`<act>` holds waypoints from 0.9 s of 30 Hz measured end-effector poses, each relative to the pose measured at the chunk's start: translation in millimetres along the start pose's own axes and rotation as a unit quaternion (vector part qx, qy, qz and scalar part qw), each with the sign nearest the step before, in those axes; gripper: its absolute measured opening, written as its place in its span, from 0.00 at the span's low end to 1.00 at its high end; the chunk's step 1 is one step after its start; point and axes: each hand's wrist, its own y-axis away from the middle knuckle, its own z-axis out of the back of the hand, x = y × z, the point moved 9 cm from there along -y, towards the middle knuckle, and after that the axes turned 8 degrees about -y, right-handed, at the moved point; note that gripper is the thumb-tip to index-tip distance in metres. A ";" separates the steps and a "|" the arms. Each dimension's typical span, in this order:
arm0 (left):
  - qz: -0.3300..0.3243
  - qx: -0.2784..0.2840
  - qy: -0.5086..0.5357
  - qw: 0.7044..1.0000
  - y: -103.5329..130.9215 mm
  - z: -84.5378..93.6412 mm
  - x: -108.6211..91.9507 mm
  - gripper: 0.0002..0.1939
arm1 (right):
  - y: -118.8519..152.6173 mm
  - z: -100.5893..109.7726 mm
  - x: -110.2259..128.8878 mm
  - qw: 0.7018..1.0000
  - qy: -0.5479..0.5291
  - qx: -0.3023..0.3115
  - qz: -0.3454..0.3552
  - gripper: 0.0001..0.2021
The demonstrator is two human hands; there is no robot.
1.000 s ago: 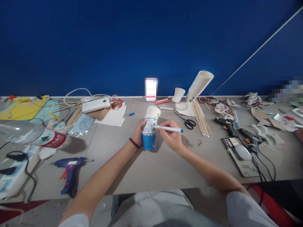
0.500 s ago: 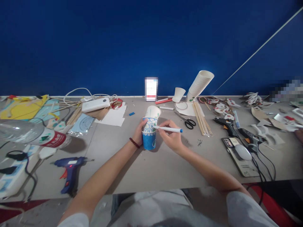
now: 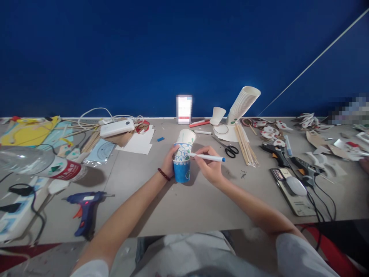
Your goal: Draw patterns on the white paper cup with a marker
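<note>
A paper cup (image 3: 182,169) stands upright at the middle of the table, its lower part solid blue, with blue scallop patterns on white above and a plain white rim. My left hand (image 3: 169,161) is wrapped round the cup's left side, thumb showing near the pattern; most of its fingers are hidden behind the cup. In my right hand (image 3: 210,165) is a white marker (image 3: 209,157) with a blue end, pinched between thumb and fingers. The marker's tip is at the cup's patterned right side; whether it touches I cannot tell.
A blue glue gun (image 3: 86,207) and a plastic bottle (image 3: 57,167) lie left. Behind are a lit phone (image 3: 184,109), a leaning cup stack (image 3: 245,102), black scissors (image 3: 230,149) and wooden sticks (image 3: 245,146). At right lie a phone (image 3: 300,202) and black glue guns (image 3: 275,154).
My right hand and the marker have shifted very slightly to the right. The cup looks turned a little in my left hand, its green mark now placed differently.
</note>
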 end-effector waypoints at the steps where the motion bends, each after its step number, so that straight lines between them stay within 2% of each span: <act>1: 0.001 -0.001 0.003 1.000 -1.2 1.0 0.6 0.16 | 0.6 1.8 -2.2 1.000 -0.012 -0.007 -0.002 0.04; 9: 0.049 0.022 0.008 0.999 -1.2 0.8 5.7 0.24 | 1.5 4.8 -9.3 1.000 -0.018 -0.016 -0.011 0.10; 17: -0.005 -0.001 -0.006 1.000 -2.9 0.8 -2.3 0.20 | 1.9 3.4 -3.3 1.000 -0.021 -0.010 0.005 0.08; 23: -0.019 0.016 -0.011 1.000 1.4 -4.5 -4.9 0.30 | 1.5 -1.6 11.6 0.998 0.020 0.012 0.054 0.04; 27: -0.014 0.016 -0.030 0.999 0.2 -1.5 -1.4 0.32 | 1.8 -5.7 21.6 0.994 0.067 0.022 0.082 0.02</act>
